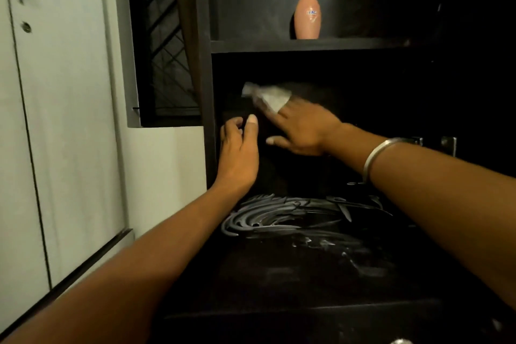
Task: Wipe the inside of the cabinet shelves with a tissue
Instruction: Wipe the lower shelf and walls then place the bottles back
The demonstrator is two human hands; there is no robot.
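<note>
The tissue [269, 96], white and crumpled, lies against the dark back wall of the cabinet [205, 70] in the middle compartment, under the fingers of the right hand [300, 127]. That hand reaches in with its fingers stretched out flat over the tissue and its thumb spread low to the left; the view is a little blurred there. A metal bangle [377, 153] sits on the right wrist. The left hand [238, 148] is just beside it, near the cabinet's left upright, fingers loosely curled and holding nothing. Below the hands a pile of dark hangers [279, 216] lies on the lower shelf [307, 265], whose surface shows pale dusty streaks. On the upper shelf [307, 45] stands an orange bottle [307, 17], upright. To the left are a window [164, 45] with a grille and a pale wall [69, 120].
</note>
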